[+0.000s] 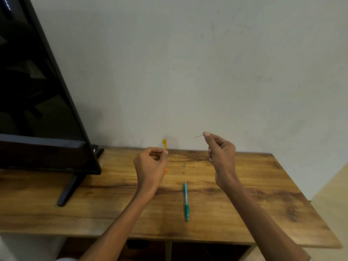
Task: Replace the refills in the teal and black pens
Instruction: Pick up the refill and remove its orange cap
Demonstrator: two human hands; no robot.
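Note:
A teal pen lies lengthwise on the wooden table, tip toward me, between my two forearms. Just beyond it sit two tiny loose parts, one green and one dark. My left hand is raised above the table and pinches a small orange refill case that stands up from my fingers. My right hand is held higher, thumb and forefinger pinching a very thin dark refill that points left. A small orange piece shows under my left hand. No black pen is visible.
A black flat screen on a slanted foot fills the left side of the table. A pale wall stands right behind the table. The table's right end and front edge are in view, with dark open shelves below.

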